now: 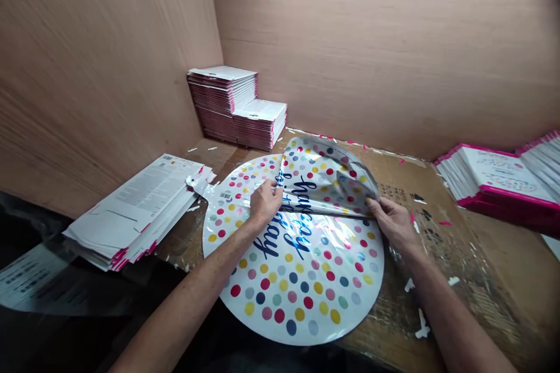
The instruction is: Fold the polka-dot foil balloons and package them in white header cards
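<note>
While the right hand [396,221] pinches the lifted edge of the polka-dot foil balloon [301,285], the left hand [266,201] holds a fold near its middle, fingers closed in a narrow grip. The balloon lies partly folded over on the cardboard-covered table [394,315], between the loose sleeves [131,210] and the pink-edged packs [503,178].
</note>
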Demonstrator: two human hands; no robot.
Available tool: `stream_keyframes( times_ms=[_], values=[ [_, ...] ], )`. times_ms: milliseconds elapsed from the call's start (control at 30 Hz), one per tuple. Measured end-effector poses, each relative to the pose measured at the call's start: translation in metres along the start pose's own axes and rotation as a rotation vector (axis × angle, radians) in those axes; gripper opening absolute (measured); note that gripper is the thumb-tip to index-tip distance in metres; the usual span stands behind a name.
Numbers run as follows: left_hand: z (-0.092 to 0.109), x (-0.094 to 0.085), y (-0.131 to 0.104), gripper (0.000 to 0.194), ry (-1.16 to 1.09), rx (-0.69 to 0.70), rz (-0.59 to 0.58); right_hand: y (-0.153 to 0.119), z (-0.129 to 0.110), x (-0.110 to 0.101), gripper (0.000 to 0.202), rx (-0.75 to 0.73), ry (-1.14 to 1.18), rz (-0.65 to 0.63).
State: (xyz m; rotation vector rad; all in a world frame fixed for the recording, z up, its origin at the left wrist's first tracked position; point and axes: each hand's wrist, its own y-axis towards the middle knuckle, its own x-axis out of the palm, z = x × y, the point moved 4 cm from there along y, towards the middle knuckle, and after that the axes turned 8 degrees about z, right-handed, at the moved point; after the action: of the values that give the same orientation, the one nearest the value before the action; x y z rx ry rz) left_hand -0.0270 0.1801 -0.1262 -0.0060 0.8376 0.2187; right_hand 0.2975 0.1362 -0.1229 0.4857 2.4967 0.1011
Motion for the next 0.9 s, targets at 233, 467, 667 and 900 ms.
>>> stream_keyframes(
  times_ms=[233,467,667,900],
  values=[
    [0.031,0.000,-0.012,0.052,0.261,0.356,0.222,0.022,0.004,0.019,0.046,-0.047,-0.522,0.070],
    [0.018,0.037,0.000,0.062,0.465,0.545,-0.047,-0.013,-0.041,0.028,0.059,-0.582,-0.731,0.028],
    [0.011,0.037,0.000,0.076,0.417,0.526,-0.036,-0.011,-0.063,0.081,0.036,-0.773,-1.032,-0.432],
    [0.008,0.036,0.011,0.084,0.327,0.458,-0.093,-0.034,-0.055,0.058,0.021,-0.599,-1.129,-0.416]
  ],
)
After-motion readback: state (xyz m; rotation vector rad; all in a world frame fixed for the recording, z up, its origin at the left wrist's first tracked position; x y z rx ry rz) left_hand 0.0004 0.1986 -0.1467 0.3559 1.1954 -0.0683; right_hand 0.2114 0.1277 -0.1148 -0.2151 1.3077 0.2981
